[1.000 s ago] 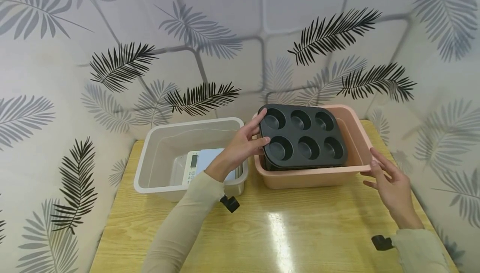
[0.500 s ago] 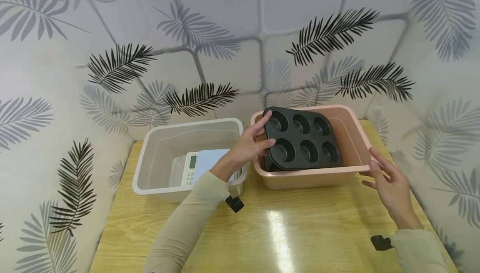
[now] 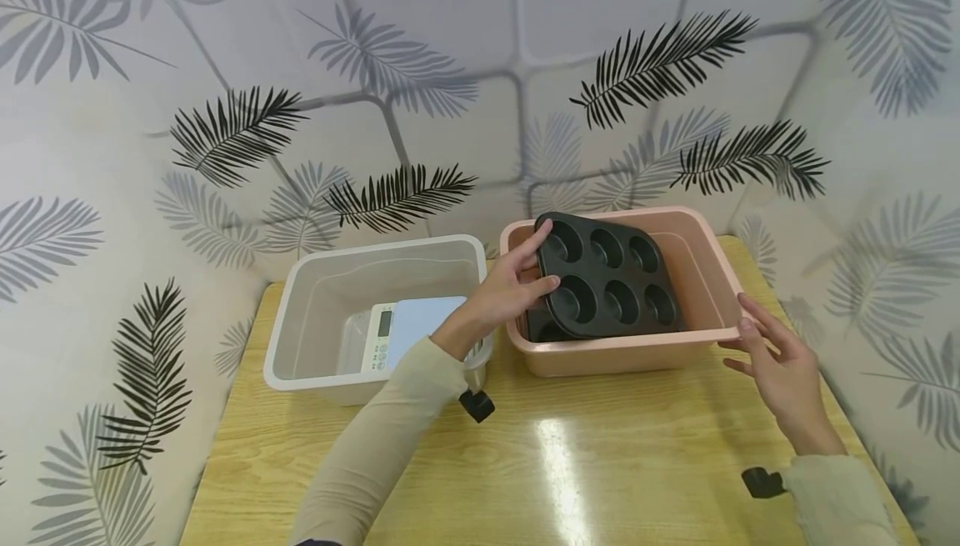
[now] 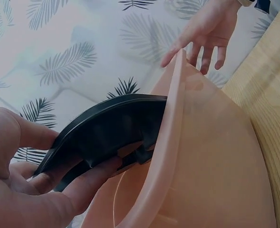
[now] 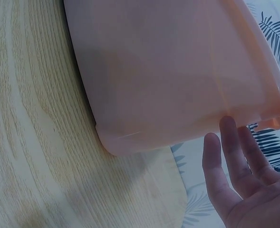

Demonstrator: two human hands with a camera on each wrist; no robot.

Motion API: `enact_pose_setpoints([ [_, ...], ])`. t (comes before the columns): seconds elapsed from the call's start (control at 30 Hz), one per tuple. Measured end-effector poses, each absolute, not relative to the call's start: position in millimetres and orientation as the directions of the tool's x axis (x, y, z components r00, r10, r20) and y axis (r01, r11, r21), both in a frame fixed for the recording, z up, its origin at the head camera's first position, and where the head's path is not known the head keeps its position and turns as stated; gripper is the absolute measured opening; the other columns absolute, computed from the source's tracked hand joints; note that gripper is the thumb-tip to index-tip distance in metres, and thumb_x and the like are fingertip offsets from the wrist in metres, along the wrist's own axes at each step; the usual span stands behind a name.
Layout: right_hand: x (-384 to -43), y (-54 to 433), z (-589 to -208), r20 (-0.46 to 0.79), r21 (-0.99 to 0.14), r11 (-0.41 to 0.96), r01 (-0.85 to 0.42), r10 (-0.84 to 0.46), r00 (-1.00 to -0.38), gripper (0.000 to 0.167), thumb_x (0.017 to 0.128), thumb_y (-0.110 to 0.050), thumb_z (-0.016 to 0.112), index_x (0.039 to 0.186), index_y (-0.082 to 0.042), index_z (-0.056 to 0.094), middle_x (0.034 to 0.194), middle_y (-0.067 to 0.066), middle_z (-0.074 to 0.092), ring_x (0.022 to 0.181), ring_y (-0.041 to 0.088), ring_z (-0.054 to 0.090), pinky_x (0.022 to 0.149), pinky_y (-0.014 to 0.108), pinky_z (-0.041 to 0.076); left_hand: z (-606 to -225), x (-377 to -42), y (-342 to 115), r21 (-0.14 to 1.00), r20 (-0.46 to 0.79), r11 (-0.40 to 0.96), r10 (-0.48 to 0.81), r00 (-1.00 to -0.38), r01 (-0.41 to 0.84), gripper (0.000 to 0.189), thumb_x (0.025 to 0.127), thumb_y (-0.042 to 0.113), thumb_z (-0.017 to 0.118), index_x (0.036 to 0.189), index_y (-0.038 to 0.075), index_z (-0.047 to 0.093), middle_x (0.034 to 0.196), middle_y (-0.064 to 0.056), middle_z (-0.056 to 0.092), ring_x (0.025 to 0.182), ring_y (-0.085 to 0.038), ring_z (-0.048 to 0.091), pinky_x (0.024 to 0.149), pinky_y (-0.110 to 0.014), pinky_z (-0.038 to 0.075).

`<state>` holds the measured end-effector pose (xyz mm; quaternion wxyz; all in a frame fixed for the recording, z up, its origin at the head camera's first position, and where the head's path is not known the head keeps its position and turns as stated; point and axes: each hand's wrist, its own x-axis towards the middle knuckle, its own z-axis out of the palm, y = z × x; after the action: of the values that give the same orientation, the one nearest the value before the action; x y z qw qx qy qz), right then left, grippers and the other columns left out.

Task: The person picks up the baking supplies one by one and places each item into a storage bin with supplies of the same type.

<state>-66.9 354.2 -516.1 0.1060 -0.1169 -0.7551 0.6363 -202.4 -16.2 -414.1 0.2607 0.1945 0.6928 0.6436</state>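
Note:
My left hand (image 3: pixel 510 286) pinches the left edge of a black muffin tin (image 3: pixel 597 286), thumb on top and other fingers partly underneath. The tin sits tilted inside a pink plastic bin (image 3: pixel 637 358), its left side raised. Below the tin's left end a dark, flat surface (image 3: pixel 543 325) shows; its kind is hidden. At the bin's front right corner my right hand (image 3: pixel 783 375) holds the rim between thumb and forefinger. Its other fingers (image 5: pixel 232 147) extend below the rim, in the right wrist view.
Left of the pink bin stands a light grey bin (image 3: pixel 315 381) holding a kitchen scale (image 3: pixel 380 338) with a pale blue plate. Both bins are on a wooden table (image 3: pixel 480 479) near a leaf-patterned backdrop (image 3: pixel 450 29).
The muffin tin has shifted right and sunk further into the pink bin at its right end, with its left side tipping up more. My left hand moved right with it; my right hand stayed put.

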Motion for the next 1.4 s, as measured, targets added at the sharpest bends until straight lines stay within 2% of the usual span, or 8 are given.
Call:
enact_pose_setpoints([
  [0.1,-66,354,-517,0.011,-0.987,0.156,0.039,0.308,-0.951,0.052,0.113,-0.026,0.061,0.165,-0.023,0.052,0.121,-0.021,0.064,0.09,-0.007,0.075,0.072,0.014,0.064,-411,-200,-16,0.989,-0.124,0.143,0.61,-0.783,-0.045,0.088,0.111,0.0,0.057,0.178,0.032,0.009,0.169,-0.022,0.048,0.145,-0.042,0.061,0.105,-0.042,0.064],
  [0.2,-67,353,-517,0.008,-0.985,0.169,0.046,0.303,-0.953,0.053,0.113,-0.027,0.061,0.165,-0.023,0.051,0.121,-0.021,0.064,0.091,-0.008,0.075,0.073,0.013,0.064,-396,-194,-19,0.967,-0.117,0.251,0.6,-0.791,0.048,0.087,0.111,0.007,0.057,0.178,0.025,0.005,0.178,-0.019,0.034,0.154,-0.042,0.051,0.118,-0.046,0.055],
  [0.33,-68,353,-516,0.005,-0.971,0.229,0.07,0.312,-0.95,0.054,0.114,-0.031,0.059,0.167,-0.027,0.048,0.122,-0.024,0.061,0.092,-0.012,0.073,0.074,0.012,0.062,-367,-184,-23,0.933,-0.044,0.315,0.578,-0.815,0.172,0.082,0.11,0.017,0.062,0.178,0.021,0.014,0.183,-0.013,0.017,0.165,-0.043,0.031,0.133,-0.053,0.037],
  [0.43,-69,354,-515,0.007,-0.969,0.235,0.071,0.316,-0.949,0.054,0.114,-0.032,0.059,0.166,-0.029,0.049,0.123,-0.026,0.061,0.091,-0.012,0.073,0.074,0.011,0.062,-353,-178,-27,0.936,-0.006,0.293,0.568,-0.823,0.195,0.077,0.11,0.019,0.063,0.176,0.023,0.024,0.181,-0.015,0.024,0.166,-0.046,0.028,0.136,-0.054,0.032],
  [0.7,-70,356,-517,0.02,-0.985,0.171,0.03,0.283,-0.959,0.053,0.113,-0.031,0.062,0.165,-0.027,0.051,0.123,-0.021,0.063,0.091,-0.008,0.075,0.074,0.013,0.064,-356,-173,-36,0.948,-0.013,0.268,0.573,-0.819,0.172,0.072,0.111,0.017,0.062,0.174,0.022,0.028,0.179,-0.012,0.03,0.164,-0.043,0.034,0.133,-0.06,0.035],
  [0.97,-73,357,-517,0.001,-0.988,0.15,0.043,0.279,-0.96,0.054,0.113,-0.031,0.062,0.165,-0.028,0.051,0.123,-0.021,0.064,0.091,-0.008,0.075,0.073,0.013,0.064,-365,-174,-43,0.949,-0.007,0.263,0.568,-0.823,0.174,0.068,0.111,0.014,0.061,0.172,0.019,0.032,0.174,-0.019,0.034,0.16,-0.044,0.04,0.129,-0.062,0.04],
  [1.23,-71,365,-507,0.027,-0.931,0.358,0.073,0.265,-0.964,0.053,0.114,-0.032,0.059,0.165,-0.025,0.05,0.121,-0.028,0.056,0.097,-0.02,0.066,0.075,0.01,0.061,-372,-163,-54,0.958,-0.03,0.249,0.579,-0.815,0.142,0.068,0.111,0.018,0.061,0.173,0.02,0.031,0.172,-0.018,0.039,0.156,-0.039,0.049,0.126,-0.057,0.047],
  [1.4,-73,375,-500,0.067,-0.89,0.452,0.057,0.253,-0.965,0.051,0.112,-0.034,0.063,0.161,-0.025,0.056,0.138,-0.032,0.059,0.102,-0.025,0.06,0.076,0.005,0.058,-373,-152,-61,0.957,-0.021,0.244,0.598,-0.801,0.156,0.068,0.111,0.017,0.06,0.173,0.016,0.03,0.172,-0.018,0.04,0.154,-0.038,0.052,0.123,-0.056,0.05],
])
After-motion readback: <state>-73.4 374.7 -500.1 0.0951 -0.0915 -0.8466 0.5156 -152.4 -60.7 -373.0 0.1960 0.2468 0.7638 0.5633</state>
